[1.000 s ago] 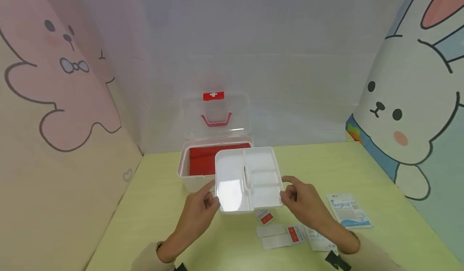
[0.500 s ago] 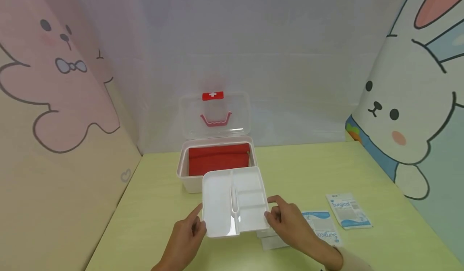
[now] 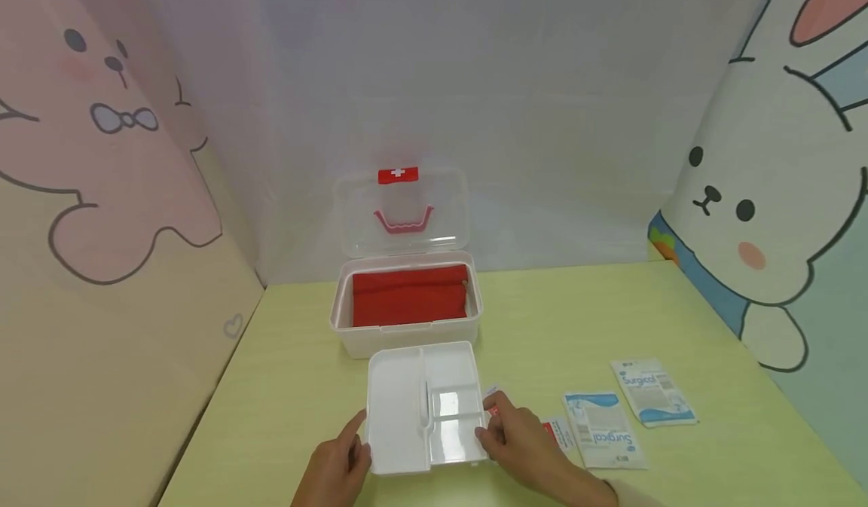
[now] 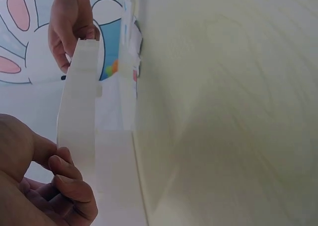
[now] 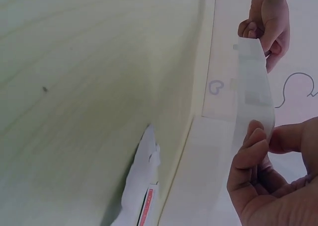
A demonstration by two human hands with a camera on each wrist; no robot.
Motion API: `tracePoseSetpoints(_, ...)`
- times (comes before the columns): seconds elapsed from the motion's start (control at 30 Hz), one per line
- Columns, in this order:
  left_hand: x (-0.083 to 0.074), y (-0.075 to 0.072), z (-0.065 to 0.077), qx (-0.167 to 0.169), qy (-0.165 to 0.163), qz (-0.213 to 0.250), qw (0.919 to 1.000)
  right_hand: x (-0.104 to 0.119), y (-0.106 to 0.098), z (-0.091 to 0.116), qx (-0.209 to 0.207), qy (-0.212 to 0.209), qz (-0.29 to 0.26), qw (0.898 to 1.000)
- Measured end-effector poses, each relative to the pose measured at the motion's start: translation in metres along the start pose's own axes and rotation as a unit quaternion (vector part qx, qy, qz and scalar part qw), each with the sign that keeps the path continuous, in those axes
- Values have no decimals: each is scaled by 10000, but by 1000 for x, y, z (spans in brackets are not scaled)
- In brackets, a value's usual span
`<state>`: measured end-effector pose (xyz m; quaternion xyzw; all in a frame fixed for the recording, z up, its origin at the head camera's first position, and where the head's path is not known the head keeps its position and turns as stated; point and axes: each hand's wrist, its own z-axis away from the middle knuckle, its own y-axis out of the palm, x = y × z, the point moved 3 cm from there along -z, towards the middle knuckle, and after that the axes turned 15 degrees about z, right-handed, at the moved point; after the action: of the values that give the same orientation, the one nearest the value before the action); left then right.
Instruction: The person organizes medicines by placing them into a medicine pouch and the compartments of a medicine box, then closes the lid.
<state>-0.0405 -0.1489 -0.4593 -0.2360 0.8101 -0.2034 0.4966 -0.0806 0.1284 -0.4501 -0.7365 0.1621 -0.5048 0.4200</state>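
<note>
White plastic tray (image 3: 396,416), in the head view, was pinched at opposite sides by the left hand (image 3: 332,468) and right hand (image 3: 525,447), before an open first-aid box (image 3: 407,337). Moments earlier it overlapped the box's front; drawn closer to the person, it left the folded red fabric (image 3: 407,300) inside exposed and apparently easier to reach. Its compartmented form looked glossy, rigid and round-cornered. In the left wrist view, the smooth tray appeared edge-on, clear of the wood-grained table (image 4: 228,97), gripped by curled fingers (image 4: 72,186). In the right wrist view, the grip matched, near a crinkled white wrapper (image 5: 136,181).
</note>
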Motion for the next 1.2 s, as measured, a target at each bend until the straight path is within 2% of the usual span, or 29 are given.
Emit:
tracePoseSetpoints(0.1,9,2,4,277,-325,5,9991,-3,9,-2,276,165,-26,9995)
tracePoseSetpoints(0.23,20,4,8,701,-836,80,9940,-8,20,-3,660,263,-42,9975)
tracePoseSetpoints(0.43,30,7,13,940,-949,84,9910,-13,31,-2,758,178,-71,9969)
tracePoseSetpoints(0.8,36,11,15,1089,-1067,173,9882,-21,42,-2,834,320,-27,9960)
tracePoseSetpoints(0.9,36,12,14,1138,-1191,176,9862,-22,43,-3,766,264,6,9967)
tracePoseSetpoints(1.0,37,13,13,1217,-1453,170,9817,-22,43,-4,714,208,113,9972)
tracePoseSetpoints(1.07,35,11,12,1198,-1661,-10,9788,-22,43,-4,723,288,222,9967)
tracePoseSetpoints(1.13,33,8,9,1038,-1862,-315,9765,-23,40,-5,702,445,378,9958)
tracePoseSetpoints(1.2,28,3,5,815,-1870,-715,9764,-22,36,-7,611,568,557,9950)
